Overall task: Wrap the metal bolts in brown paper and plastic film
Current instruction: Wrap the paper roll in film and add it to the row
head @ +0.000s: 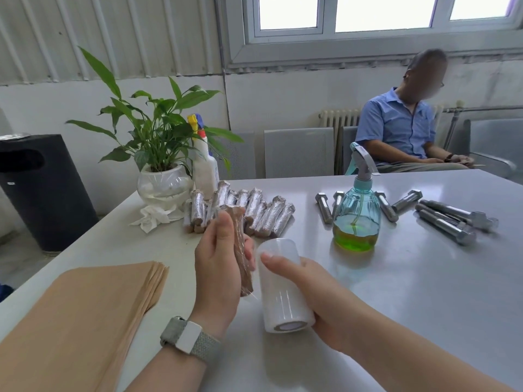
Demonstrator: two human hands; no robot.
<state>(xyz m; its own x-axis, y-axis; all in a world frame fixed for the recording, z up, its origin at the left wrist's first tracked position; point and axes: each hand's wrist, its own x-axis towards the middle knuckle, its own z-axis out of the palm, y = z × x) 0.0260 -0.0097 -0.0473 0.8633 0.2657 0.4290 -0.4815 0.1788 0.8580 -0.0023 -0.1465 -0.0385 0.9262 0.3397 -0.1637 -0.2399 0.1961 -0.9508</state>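
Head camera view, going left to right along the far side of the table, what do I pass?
Potted plant → white spray bottle → pile of wrapped bolts → green spray bottle → bare bolts.

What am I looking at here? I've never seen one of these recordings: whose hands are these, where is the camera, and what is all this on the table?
There is no machine: one wide camera on a person's head looks down at their own bare hands. The left hand holds a bolt wrapped in brown paper, with film over it. The right hand grips a roll of plastic film. On the grey table lie a stack of brown paper sheets, a pile of finished wrapped bolts, bare metal bolts, and a spray bottle of green liquid. A potted plant stands at the far edge, and another person sits behind.
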